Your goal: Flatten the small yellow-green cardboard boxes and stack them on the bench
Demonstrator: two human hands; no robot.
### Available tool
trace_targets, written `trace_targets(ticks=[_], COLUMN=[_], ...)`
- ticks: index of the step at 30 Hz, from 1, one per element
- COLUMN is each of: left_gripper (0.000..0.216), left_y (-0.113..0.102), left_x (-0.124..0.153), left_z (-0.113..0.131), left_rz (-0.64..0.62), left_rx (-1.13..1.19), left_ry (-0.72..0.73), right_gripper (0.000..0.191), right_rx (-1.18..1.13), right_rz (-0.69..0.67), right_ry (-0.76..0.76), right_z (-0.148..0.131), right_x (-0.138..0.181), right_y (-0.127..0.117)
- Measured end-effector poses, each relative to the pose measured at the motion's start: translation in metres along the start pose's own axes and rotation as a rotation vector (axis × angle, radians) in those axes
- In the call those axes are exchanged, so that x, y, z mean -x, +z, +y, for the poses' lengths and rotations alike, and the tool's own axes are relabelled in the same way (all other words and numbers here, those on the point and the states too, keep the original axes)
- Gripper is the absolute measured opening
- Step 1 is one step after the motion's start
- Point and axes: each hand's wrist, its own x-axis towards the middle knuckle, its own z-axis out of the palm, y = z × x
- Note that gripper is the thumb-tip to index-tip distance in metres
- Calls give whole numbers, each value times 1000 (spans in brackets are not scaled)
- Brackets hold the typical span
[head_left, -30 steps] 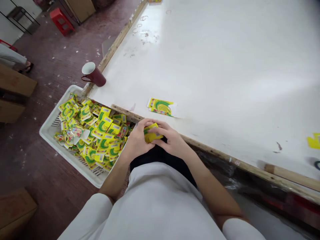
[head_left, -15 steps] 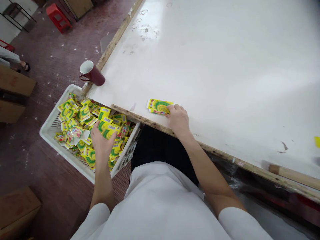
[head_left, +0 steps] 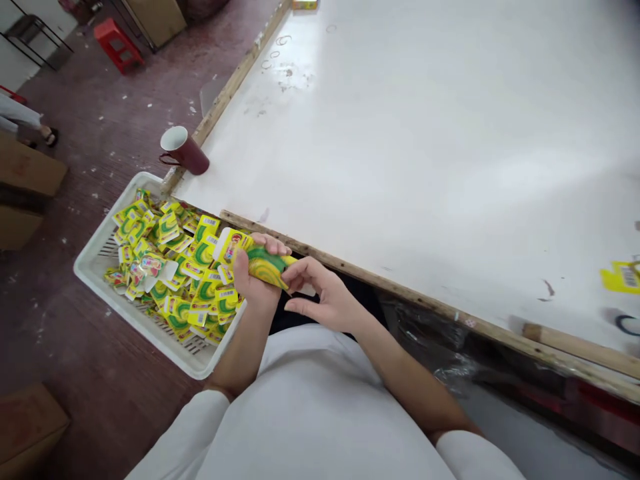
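Observation:
My left hand (head_left: 260, 283) is wrapped round a yellow and green printed carton (head_left: 265, 263), thumb on the near side and fingers on the far side. The carton is tilted, with a white flap standing out at its left end. At the other end, the curved fingertips of my right hand (head_left: 323, 297) touch the carton, while the thumb stays apart below. Under and left of my hands is a white plastic crate (head_left: 93, 263) full of flat yellow and green packs (head_left: 173, 270) with barcodes.
A maroon mug (head_left: 187, 153) stands at the left corner of the white table (head_left: 400, 147). Farther right are a yellow card (head_left: 623, 277) and a wooden rod (head_left: 580, 347). A small box (head_left: 305, 4) shows at the far edge. A red stool (head_left: 119, 45) and cartons (head_left: 30, 160) stand on the floor.
The carton has left the table and is now in my left hand. That hand has moved right from over the crate. My right hand has come down and left to the carton's end.

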Motion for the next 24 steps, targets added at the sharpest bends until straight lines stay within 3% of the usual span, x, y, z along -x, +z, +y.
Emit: trace_targets(ticks=[2, 5, 9, 12, 15, 17, 19, 22, 24], left_gripper=[46, 54, 68, 46, 34, 31, 41, 87, 106], left_y=[8, 11, 4, -2, -10, -16, -23, -29, -27], left_x=[1, 5, 9, 6, 0, -5, -9, -14, -15], left_z=[4, -1, -18, -27, -27, -16, 3, 31, 40], left_rz=[31, 84, 7, 101, 190, 101, -84, -405, -581], left_rx=[-5, -104, -205, -242, -318, -413, -515, -771, -1040], left_ry=[45, 53, -38, 21, 99, 86, 77, 115, 85], right_gripper=[31, 37, 39, 30, 20, 17, 15, 21, 25], right_rx=[-22, 72, 47, 55, 286, 474, 697, 1013, 1080], right_rz=[-4, 132, 308, 346, 373, 409, 447, 436, 321], right_ry=[-2, -2, 28, 58, 1, -102, -214, -375, -486], right_z=[3, 11, 19, 19, 15, 11, 7, 0, -4], right_x=[0, -2, -4, -4, -5, -5, -6, -4, -2], right_y=[3, 2, -8, -17, -26, -36, -47, -56, -54])
